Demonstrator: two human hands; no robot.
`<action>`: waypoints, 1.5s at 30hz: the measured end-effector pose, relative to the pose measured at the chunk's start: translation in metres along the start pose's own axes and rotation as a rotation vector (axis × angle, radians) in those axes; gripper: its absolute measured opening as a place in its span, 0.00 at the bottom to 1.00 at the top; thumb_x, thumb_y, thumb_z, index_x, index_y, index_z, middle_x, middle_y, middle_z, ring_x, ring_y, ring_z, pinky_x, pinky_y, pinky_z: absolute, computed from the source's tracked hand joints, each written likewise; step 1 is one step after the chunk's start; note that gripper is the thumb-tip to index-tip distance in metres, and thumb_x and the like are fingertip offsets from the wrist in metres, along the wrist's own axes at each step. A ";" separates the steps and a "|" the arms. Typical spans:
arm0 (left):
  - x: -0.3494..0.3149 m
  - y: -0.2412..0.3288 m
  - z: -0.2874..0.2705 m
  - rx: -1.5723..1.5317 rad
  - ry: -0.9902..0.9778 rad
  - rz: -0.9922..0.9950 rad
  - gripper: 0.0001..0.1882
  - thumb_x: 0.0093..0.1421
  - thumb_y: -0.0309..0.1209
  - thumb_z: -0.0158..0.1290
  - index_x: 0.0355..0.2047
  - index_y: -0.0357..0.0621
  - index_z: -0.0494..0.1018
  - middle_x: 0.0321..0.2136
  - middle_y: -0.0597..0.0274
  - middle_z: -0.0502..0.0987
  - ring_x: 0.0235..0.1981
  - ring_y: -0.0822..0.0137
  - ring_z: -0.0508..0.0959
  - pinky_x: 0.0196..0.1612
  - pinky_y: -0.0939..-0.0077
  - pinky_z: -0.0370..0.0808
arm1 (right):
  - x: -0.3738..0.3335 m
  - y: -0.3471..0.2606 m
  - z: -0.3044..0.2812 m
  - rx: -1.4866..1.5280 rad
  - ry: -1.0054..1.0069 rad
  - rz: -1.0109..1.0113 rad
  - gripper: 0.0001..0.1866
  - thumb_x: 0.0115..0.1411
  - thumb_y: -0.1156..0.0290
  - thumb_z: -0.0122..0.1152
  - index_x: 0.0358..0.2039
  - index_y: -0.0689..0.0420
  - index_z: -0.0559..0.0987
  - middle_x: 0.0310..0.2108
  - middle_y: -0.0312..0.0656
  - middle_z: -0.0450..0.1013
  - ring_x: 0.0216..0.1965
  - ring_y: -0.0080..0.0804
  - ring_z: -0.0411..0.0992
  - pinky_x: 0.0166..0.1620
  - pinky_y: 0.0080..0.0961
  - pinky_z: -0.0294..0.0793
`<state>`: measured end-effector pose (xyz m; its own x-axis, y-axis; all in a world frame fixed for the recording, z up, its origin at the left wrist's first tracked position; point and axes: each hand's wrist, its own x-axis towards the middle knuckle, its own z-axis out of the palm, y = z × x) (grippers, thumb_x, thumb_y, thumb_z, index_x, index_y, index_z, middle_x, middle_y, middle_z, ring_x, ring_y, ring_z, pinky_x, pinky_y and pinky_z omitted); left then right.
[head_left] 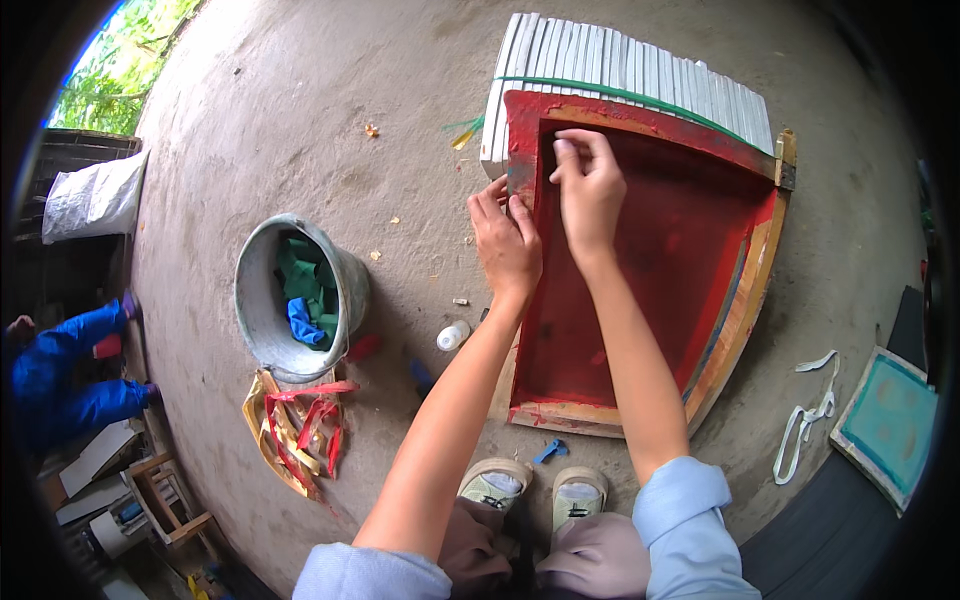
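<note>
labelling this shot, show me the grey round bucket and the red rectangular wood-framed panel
Grey round bucket (260, 304), head view: bare inner wall.
Red rectangular wood-framed panel (684, 262), head view: dark red middle.

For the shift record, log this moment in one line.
left hand: at left edge of red frame; right hand: curled near its upper-left inside corner; white stack: beyond frame; bucket: at left, scraps inside

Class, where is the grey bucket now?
In the head view, the grey bucket is left of the left hand, just above the tangled red and tan strips.
</note>
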<state>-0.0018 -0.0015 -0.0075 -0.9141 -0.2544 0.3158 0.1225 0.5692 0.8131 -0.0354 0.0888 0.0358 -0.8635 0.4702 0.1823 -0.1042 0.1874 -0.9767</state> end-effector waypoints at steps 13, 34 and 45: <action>0.000 0.004 -0.002 0.036 0.010 0.059 0.13 0.65 0.28 0.44 0.48 0.34 0.66 0.40 0.47 0.69 0.41 0.53 0.75 0.42 0.60 0.72 | 0.033 0.015 -0.014 0.672 -0.140 0.663 0.11 0.63 0.73 0.54 0.40 0.70 0.73 0.36 0.53 0.78 0.33 0.40 0.80 0.26 0.17 0.73; -0.002 0.008 -0.002 0.024 0.030 0.018 0.13 0.65 0.29 0.44 0.47 0.37 0.67 0.39 0.49 0.69 0.40 0.52 0.75 0.43 0.57 0.72 | 0.057 0.007 -0.008 0.515 -0.050 0.846 0.05 0.54 0.80 0.58 0.29 0.69 0.74 0.23 0.44 0.71 0.21 0.40 0.78 0.17 0.20 0.66; -0.001 0.006 0.000 0.099 0.033 0.033 0.12 0.65 0.30 0.44 0.46 0.37 0.67 0.40 0.48 0.70 0.40 0.52 0.76 0.43 0.58 0.72 | 0.062 0.008 0.012 0.560 0.305 1.081 0.04 0.52 0.78 0.58 0.24 0.66 0.73 0.21 0.42 0.70 0.16 0.36 0.75 0.17 0.26 0.65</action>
<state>-0.0005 0.0017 -0.0032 -0.8967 -0.2588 0.3591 0.1124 0.6514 0.7503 -0.0956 0.1084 0.0379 -0.4968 0.3488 -0.7947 0.3250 -0.7743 -0.5430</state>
